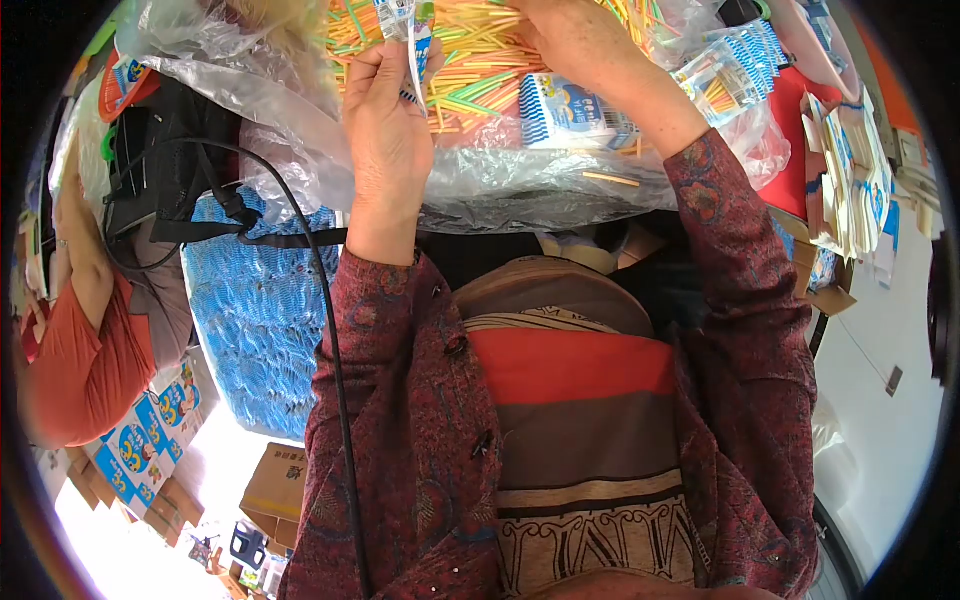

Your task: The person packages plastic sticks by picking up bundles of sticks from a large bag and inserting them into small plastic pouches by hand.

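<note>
My left hand (pixel 388 120) is closed on a small blue-and-white printed packet (pixel 420 62), held upright between thumb and fingers at the top of the view. Over a heap of thin yellow, orange and green sticks (pixel 478 50) reaches my right hand (pixel 575 38); its fingertips are partly cut off by the top edge, so whether they grip anything is hidden. Below that hand a blue-and-white packet (pixel 570 112) lies on the sticks. Clear plastic sheeting (pixel 520 175) lines the near edge of the heap, with one loose stick (pixel 610 179) on it.
Right of my forearm lie several clear-windowed packets (pixel 728 75) and a stack of flattened packaging (pixel 850 185). At left stand a blue-filled bag (pixel 260 320), a black cable (pixel 325 300) and a cardboard box (pixel 275 490). Another person in an orange top (pixel 95 360) sits at far left.
</note>
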`<state>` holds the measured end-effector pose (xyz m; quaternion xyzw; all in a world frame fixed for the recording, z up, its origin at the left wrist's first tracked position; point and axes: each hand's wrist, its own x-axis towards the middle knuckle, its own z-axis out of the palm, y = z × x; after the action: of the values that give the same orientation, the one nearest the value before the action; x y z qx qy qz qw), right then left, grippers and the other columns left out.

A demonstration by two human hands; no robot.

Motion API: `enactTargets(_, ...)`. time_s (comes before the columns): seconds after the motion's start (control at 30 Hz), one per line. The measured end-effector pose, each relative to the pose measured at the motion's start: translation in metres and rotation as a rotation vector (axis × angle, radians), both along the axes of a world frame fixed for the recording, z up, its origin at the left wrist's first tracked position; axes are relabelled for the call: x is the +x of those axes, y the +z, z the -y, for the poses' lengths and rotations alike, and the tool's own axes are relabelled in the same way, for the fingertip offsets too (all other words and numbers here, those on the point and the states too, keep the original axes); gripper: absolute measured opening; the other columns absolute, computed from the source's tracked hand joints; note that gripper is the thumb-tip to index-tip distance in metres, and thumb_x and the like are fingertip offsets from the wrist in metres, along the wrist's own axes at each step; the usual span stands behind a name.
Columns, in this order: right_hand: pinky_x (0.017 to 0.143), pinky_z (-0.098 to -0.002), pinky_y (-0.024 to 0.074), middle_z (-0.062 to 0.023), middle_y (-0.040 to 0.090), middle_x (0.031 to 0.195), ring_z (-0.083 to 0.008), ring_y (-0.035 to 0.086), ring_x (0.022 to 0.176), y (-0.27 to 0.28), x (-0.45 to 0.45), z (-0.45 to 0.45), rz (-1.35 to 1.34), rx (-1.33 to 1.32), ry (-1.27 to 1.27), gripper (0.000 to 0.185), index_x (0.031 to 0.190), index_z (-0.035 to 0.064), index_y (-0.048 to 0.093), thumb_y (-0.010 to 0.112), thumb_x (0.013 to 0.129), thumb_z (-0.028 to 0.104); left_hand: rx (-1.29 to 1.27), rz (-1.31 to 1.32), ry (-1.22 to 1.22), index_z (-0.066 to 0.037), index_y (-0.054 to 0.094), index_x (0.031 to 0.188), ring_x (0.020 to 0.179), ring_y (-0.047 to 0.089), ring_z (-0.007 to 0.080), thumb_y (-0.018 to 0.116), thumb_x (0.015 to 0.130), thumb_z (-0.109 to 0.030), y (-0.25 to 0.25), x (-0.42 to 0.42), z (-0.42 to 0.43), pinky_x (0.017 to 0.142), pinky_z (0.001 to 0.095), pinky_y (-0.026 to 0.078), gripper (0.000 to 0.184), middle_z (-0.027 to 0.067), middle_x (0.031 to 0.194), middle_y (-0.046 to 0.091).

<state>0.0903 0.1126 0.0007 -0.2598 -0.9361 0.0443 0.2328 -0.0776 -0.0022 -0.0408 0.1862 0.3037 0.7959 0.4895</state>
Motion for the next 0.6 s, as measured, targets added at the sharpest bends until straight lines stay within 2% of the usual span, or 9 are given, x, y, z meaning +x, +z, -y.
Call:
enactTargets(0.17, 0.067, -0.0454, 0.0508, -0.0237, 0.063, 0.081, -0.0394, 0.063, 0.076, -0.012, -0.002, -0.011, -0.037, 0.006, -0.018, 0.019, 0.093, -0.0024, 0.056, 0.061, 0.082, 0.012, -0.015, 0.001, -0.001, -0.001, 0.056, 0.102, 0.092, 0.067, 0.0215, 0.055, 0.098, -0.010, 0.000, -0.001, -0.001, 0.090, 0.0376, 0.053, 0.009, 0.0116, 0.100, 0.067)
enactTargets(0.27, 0.064, -0.0472, 0.0491, -0.0245, 0.062, 0.078, -0.0413, 0.063, 0.075, -0.003, -0.003, -0.018, -0.012, -0.207, -0.246, 0.017, 0.092, -0.0023, 0.054, 0.060, 0.086, 0.013, -0.019, -0.007, -0.007, -0.002, 0.056, 0.102, 0.092, 0.066, 0.0214, 0.055, 0.098, -0.010, 0.000, -0.002, 0.000, 0.090, 0.0379, 0.053, 0.009, 0.0114, 0.101, 0.067)
enactTargets(0.4, 0.064, -0.0488, 0.0474, -0.0265, 0.060, 0.075, -0.0436, 0.062, 0.075, 0.003, 0.006, -0.033, -0.215, -0.117, -0.274, 0.018, 0.092, -0.0023, 0.053, 0.057, 0.090, 0.015, -0.008, -0.029, -0.021, -0.002, 0.057, 0.100, 0.094, 0.066, 0.0211, 0.054, 0.098, -0.009, 0.004, -0.003, 0.001, 0.091, 0.0372, 0.053, 0.007, 0.0108, 0.101, 0.067)
enactTargets(0.57, 0.063, -0.0484, 0.0468, -0.0269, 0.059, 0.076, -0.0451, 0.061, 0.075, 0.027, 0.031, -0.024, -0.118, -0.031, -0.242, 0.019, 0.093, -0.0020, 0.053, 0.056, 0.092, 0.017, -0.049, -0.164, -0.041, -0.003, 0.058, 0.098, 0.099, 0.064, 0.0201, 0.053, 0.099, -0.007, 0.021, 0.008, 0.001, 0.093, 0.0352, 0.050, 0.007, 0.0115, 0.103, 0.066)
enactTargets(0.6, 0.064, -0.0483, 0.0469, -0.0275, 0.059, 0.077, -0.0454, 0.061, 0.076, 0.030, 0.035, -0.020, -0.114, -0.092, -0.201, 0.019, 0.092, -0.0019, 0.053, 0.057, 0.092, 0.017, -0.045, -0.165, -0.044, -0.003, 0.058, 0.098, 0.099, 0.064, 0.0201, 0.053, 0.099, -0.007, 0.026, 0.011, -0.003, 0.093, 0.0352, 0.050, 0.007, 0.0115, 0.103, 0.066)
